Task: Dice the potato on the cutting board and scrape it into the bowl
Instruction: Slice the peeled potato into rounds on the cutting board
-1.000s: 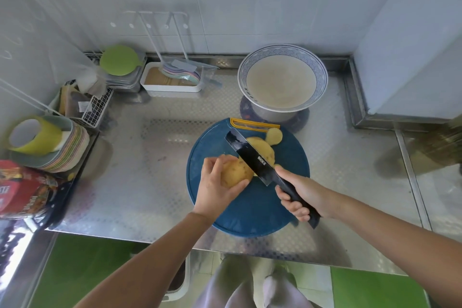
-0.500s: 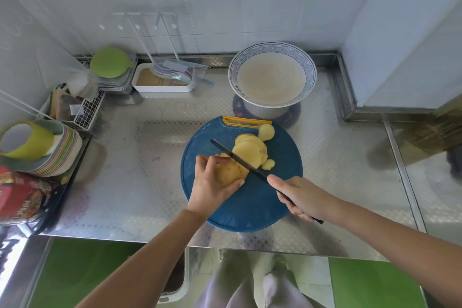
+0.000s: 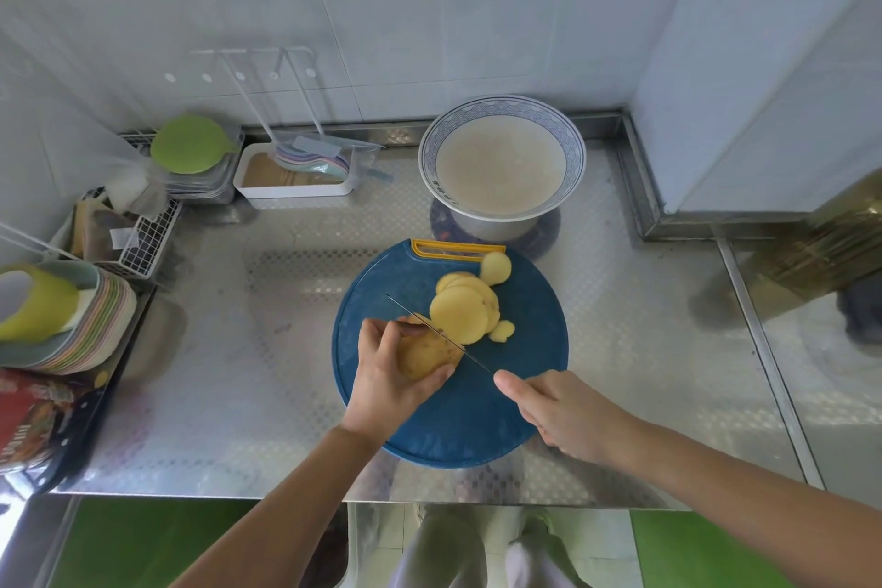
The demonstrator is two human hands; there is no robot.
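Left hand clamps potato at centre of cutting board; right hand grips knife, blade against cut face. Advise: holding hand curled back from edge, even straight-down cuts.

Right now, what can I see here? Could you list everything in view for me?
counter: one, steel, beneath everything
cutting board: one, blue, centre of counter
potato: one piece, brown-skinned, on the board
knife: one, dark blade, at the potato's cut end
potato slices: several, pale yellow, on the board beyond the knife
bowl: one, white, blue rim, behind the board
lid: one, green, back left
tray: one, white, beside the lid
plates: one stack, pastel, far left
left hand: one, holds the potato
right hand: one, grips the knife
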